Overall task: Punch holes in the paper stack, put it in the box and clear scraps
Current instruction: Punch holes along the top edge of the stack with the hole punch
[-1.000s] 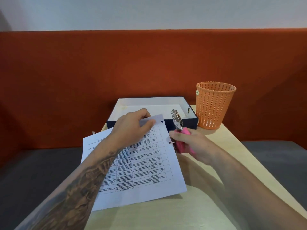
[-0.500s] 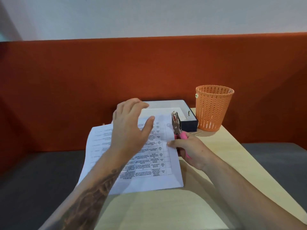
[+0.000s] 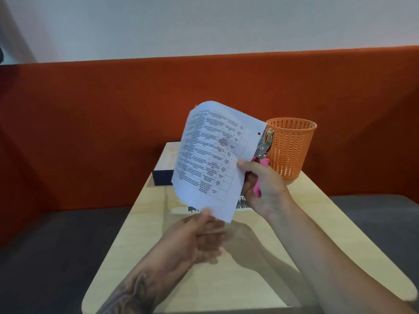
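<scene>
A printed sheet of paper (image 3: 213,159) is lifted off the table and curls upright in front of me, with one punched hole near its top right edge. My right hand (image 3: 265,189) grips the pink-handled hole punch (image 3: 263,145), and its thumb pins the sheet's right edge. The punch's metal jaws sit at that edge, just below the hole. My left hand (image 3: 199,239) is blurred, palm up, below the sheet, its thumb touching the lower edge. The dark blue box (image 3: 162,177) is mostly hidden behind the sheet.
An orange mesh basket (image 3: 292,150) stands at the table's far right, right behind the punch. More printed paper (image 3: 243,203) lies flat under my right hand. The light wooden table (image 3: 204,286) is narrow, with grey seating on both sides and an orange backrest beyond.
The sheet that lay flat on the table has been raised upright with the punch. My left hand left the top of the paper and dropped beneath it. The camera tilted up.
</scene>
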`<state>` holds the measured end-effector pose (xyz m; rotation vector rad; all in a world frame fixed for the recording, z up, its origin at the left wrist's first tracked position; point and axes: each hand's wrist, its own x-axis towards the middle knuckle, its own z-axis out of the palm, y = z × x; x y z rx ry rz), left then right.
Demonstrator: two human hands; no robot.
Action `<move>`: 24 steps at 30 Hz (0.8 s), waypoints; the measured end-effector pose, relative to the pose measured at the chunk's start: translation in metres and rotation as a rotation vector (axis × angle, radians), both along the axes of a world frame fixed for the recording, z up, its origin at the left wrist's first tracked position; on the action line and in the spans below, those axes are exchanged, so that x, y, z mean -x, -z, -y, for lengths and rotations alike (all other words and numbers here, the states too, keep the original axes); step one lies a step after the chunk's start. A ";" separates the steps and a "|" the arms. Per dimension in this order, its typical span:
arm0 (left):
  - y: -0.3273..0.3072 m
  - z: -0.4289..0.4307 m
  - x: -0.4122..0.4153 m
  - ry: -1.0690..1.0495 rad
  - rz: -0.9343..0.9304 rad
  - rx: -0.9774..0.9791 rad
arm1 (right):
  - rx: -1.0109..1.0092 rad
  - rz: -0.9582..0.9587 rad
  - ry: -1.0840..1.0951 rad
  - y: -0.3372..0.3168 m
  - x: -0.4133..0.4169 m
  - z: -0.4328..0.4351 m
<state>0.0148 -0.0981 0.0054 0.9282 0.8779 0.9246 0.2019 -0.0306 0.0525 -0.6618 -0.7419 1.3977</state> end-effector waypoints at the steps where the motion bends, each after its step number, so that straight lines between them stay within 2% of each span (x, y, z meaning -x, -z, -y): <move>1: -0.003 -0.004 -0.002 -0.032 0.142 0.021 | -0.007 -0.023 -0.004 -0.003 0.003 0.000; 3: -0.013 -0.010 -0.002 -0.073 0.444 -0.007 | -0.017 -0.035 0.000 -0.005 0.008 0.000; 5: -0.023 -0.014 -0.005 -0.089 0.558 -0.055 | -0.012 -0.014 0.011 -0.003 0.013 0.001; 9: -0.026 -0.027 -0.017 -0.260 0.462 -0.108 | 0.012 0.096 0.050 0.012 0.016 -0.003; 13: -0.018 -0.044 -0.013 -0.373 0.322 -0.105 | 0.005 0.318 0.054 0.020 -0.001 -0.005; 19: -0.018 -0.061 -0.003 -0.475 0.236 -0.034 | 0.088 0.760 -0.334 0.029 -0.034 0.012; 24: -0.017 -0.064 -0.007 -0.531 0.130 -0.081 | 0.051 0.878 -0.397 0.031 -0.041 0.022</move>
